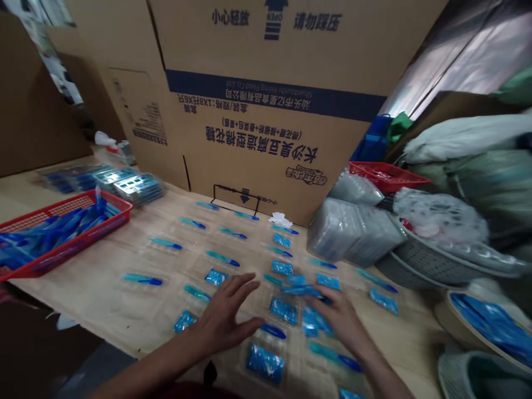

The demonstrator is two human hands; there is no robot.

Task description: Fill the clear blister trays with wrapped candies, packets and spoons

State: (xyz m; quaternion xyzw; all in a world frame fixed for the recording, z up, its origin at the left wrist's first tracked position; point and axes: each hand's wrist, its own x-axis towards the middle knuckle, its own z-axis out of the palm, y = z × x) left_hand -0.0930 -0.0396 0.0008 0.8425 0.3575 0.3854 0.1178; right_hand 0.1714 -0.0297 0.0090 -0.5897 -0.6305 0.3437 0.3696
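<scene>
My right hand (338, 313) grips a bunch of small blue packets (300, 286), blurred by motion, above the middle of the table. With fingers apart and nothing in it, my left hand (233, 313) hovers to the left of them. Rows of clear shallow trays lie on the table, each with a turquoise-and-blue pen-like stick (223, 258). Several trays also hold a flat blue packet, such as the near blue packet (265, 363) and the blue packet (284, 310) between my hands. Loose blue packets (315, 322) lie partly under my right hand.
A red basket (124, 209) of blue sticks stands at the left, near stacked packs (139, 188). A large cardboard box (266, 149) rises at the back. Stacked clear trays (353, 230), a grey basket (436, 255) and a bowl of blue packets (494, 327) stand on the right.
</scene>
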